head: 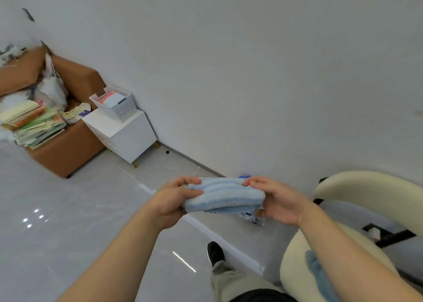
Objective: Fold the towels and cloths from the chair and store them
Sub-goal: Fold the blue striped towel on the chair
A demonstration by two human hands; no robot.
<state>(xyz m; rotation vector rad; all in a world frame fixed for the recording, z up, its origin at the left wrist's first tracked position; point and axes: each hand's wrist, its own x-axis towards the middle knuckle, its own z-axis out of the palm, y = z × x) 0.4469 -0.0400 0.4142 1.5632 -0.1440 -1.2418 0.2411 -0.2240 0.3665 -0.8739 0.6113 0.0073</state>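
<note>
A light blue towel (225,195) with paler stripes is folded into a thick, compact bundle and held in the air in front of me. My left hand (174,198) grips its left end, and my right hand (278,201) grips its right end. A cream chair (366,187) stands at the lower right. Another blue cloth (318,272) lies on the chair seat, partly hidden behind my right forearm. A white perforated basket (114,103) holding folded items sits on a small white cabinet (124,132) by the wall.
A brown sofa (68,150) at the left is piled with books, papers and bags. Glossy grey floor tiles stretch between me and the cabinet. My black shoe (215,253) is on the floor below. A small blue packet (251,219) lies near the wall behind the towel.
</note>
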